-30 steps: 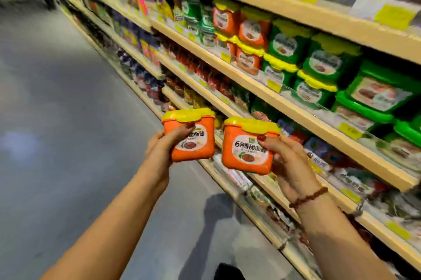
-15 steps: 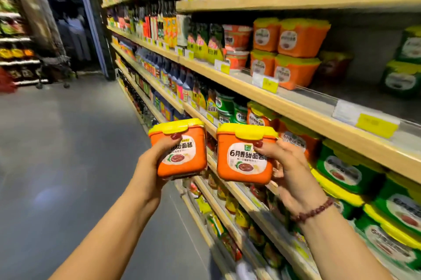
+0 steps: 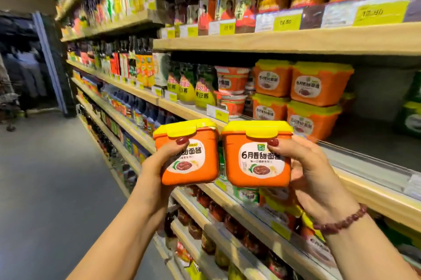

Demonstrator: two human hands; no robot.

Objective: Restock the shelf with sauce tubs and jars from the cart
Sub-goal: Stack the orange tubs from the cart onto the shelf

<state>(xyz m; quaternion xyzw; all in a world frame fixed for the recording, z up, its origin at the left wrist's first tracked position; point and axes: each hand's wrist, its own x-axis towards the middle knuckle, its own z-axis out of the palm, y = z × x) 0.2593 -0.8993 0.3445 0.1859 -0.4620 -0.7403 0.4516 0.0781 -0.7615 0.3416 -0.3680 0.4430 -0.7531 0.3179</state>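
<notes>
Raised both tubs since the earlier frame, up from the lower rows to just short of the shelf point(image 3: 369, 140) bearing the matching orange stack point(image 3: 316, 88). Gripped the left tub point(image 3: 196, 165) in the left hand point(image 3: 157, 165) and the right tub point(image 3: 255, 165) in the right hand point(image 3: 314, 174): upright, side by side, almost touching, yellow lids up, labels outward. Kept the fingers point(image 3: 276, 144) clamped on each tub, thumb across the front below the lid, the rest hidden behind. Set neither down yet. Looked like the placing step, with bare shelf showing right of the stack. Called, most likely, for lifting over the clear front rail point(image 3: 373, 163), landing one base flat before the other, sliding back beside the stack with label forward, and easing the grip only once seated; risked knocking the stack otherwise.
</notes>
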